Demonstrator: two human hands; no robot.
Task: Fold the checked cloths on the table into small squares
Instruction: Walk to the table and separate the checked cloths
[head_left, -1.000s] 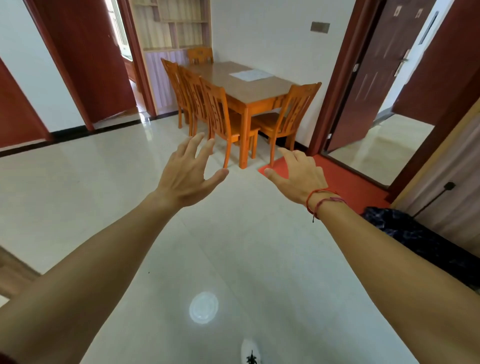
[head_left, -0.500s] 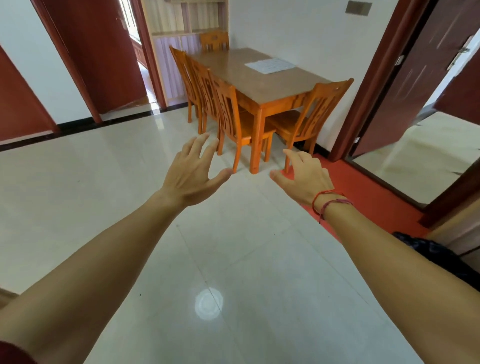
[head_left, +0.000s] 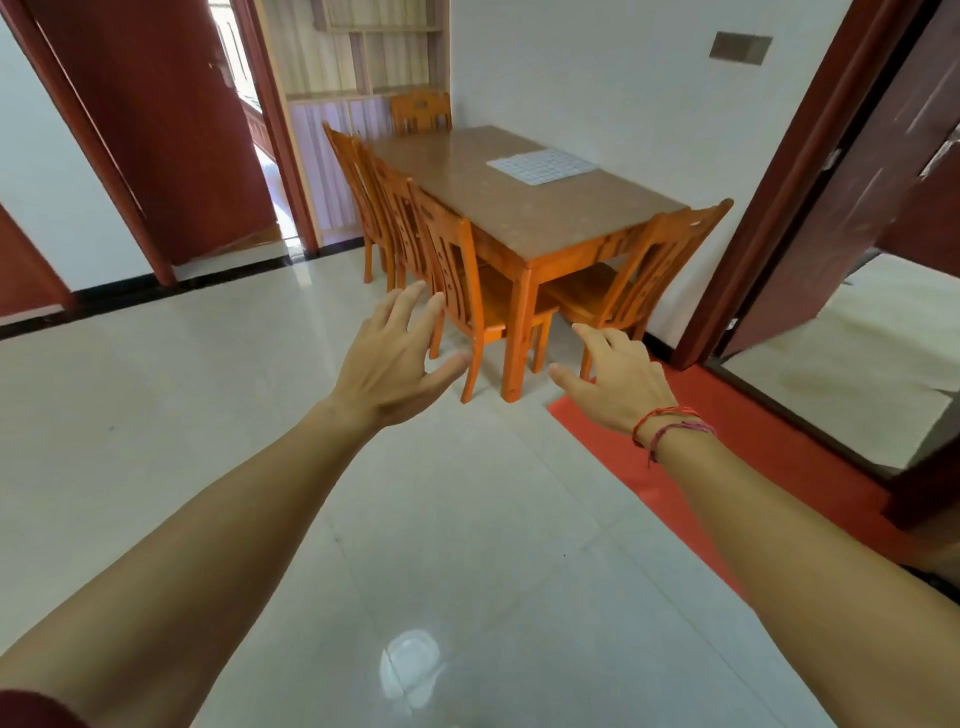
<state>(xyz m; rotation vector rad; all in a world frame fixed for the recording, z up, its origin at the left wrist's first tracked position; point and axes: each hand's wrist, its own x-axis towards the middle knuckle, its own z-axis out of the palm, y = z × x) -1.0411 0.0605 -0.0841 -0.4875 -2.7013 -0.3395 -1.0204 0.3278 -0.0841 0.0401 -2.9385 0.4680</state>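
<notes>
A pale checked cloth (head_left: 541, 165) lies flat on the far right part of a wooden table (head_left: 519, 218) that stands against the white wall. Both my arms stretch forward over the tiled floor, well short of the table. My left hand (head_left: 395, 358) is held out with fingers spread and holds nothing. My right hand (head_left: 615, 379), with red strings at the wrist, is also spread and empty.
Several orange wooden chairs (head_left: 457, 280) line the table's left side, one stands at the near end (head_left: 634, 280) and one at the far end. A red mat (head_left: 727, 447) lies at the right by an open doorway. Dark red doors stand left and right.
The table and cloth have come nearer and larger in view as I moved toward them. Both hands stay spread and empty in front of me.
</notes>
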